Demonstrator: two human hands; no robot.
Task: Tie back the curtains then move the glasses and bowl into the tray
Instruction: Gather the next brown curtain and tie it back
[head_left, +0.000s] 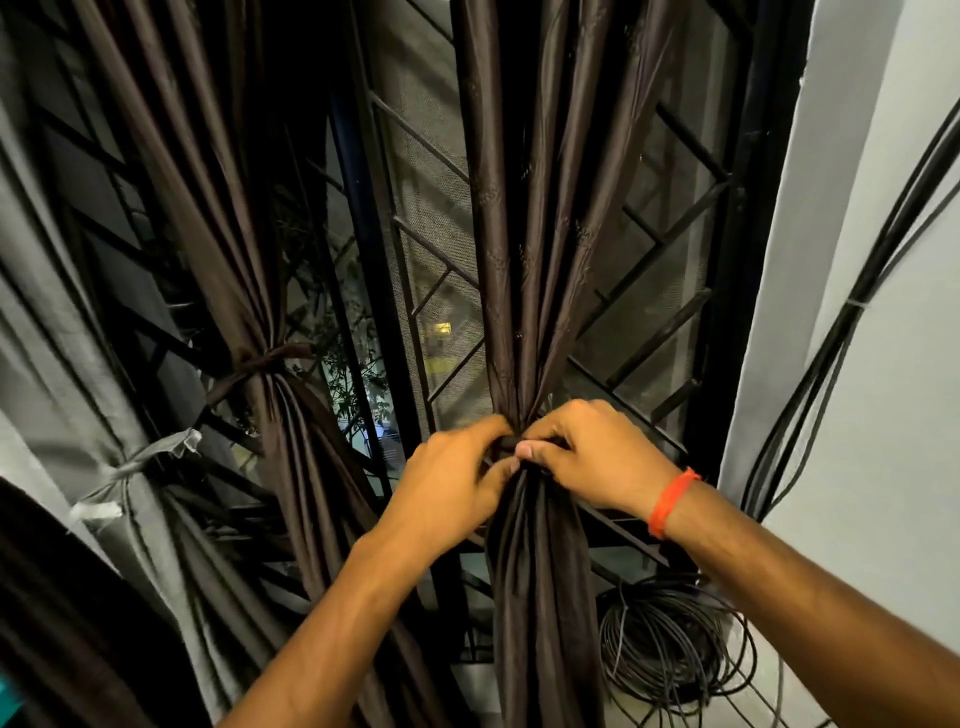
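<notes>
We hold the gathered dark brown satin curtain (524, 270) at its waist: left hand (452, 483) and right hand (587, 457) pinch its tie band (506, 442). Behind stands a black window grille (670, 312); left hangs a tied brown curtain (249, 260); a coiled black cable (670, 644) lies lower right.

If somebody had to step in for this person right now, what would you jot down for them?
Left hand: fingers curled, pinching the tie band at the gathered waist of the right brown curtain.
Right hand: gripping the same band from the other side.
Done: the left brown curtain is already tied back; so is the grey curtain beside it.
Left: finish this tie, then move the glasses and bowl into the tray; none of those are in view.
Note: a cable coil lies on the floor below the window.
</notes>
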